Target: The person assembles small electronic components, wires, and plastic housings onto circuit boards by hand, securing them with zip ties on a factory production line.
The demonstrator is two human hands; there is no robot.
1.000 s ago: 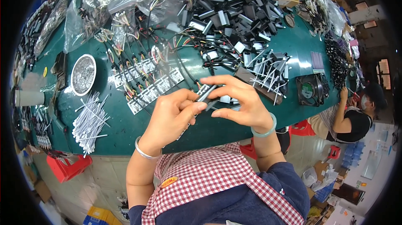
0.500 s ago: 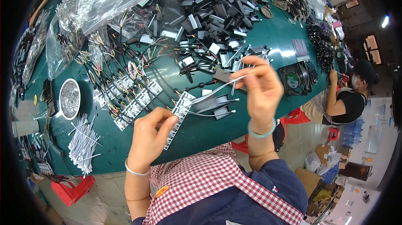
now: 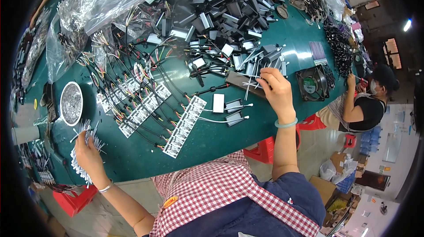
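My left hand (image 3: 89,155) reaches into a pile of white cable ties (image 3: 81,166) at the left, its fingertips closed on some of them. Over a dark grey bar (image 3: 242,81) at the right, my right hand (image 3: 278,90) has its fingers curled together at a few white cable ties (image 3: 252,79); just how many it grips is hidden. Between the hands lies a white circuit board strip (image 3: 184,126) with black cables attached. White ties lead from it to small black heat sinks (image 3: 234,119). Beside them sits a pale rectangular block (image 3: 218,103).
More wired board strips (image 3: 145,110) lie left of centre. A white bowl (image 3: 71,103) of small shiny parts stands behind the ties. Black heat sinks (image 3: 229,7) are heaped at the back. A square fan (image 3: 309,84) rests on the right. A co-worker (image 3: 369,100) sits beyond.
My left hand has left the board strip and moved left to the cable ties. My right hand has let the white strands at the board drop and shifted slightly right and down.
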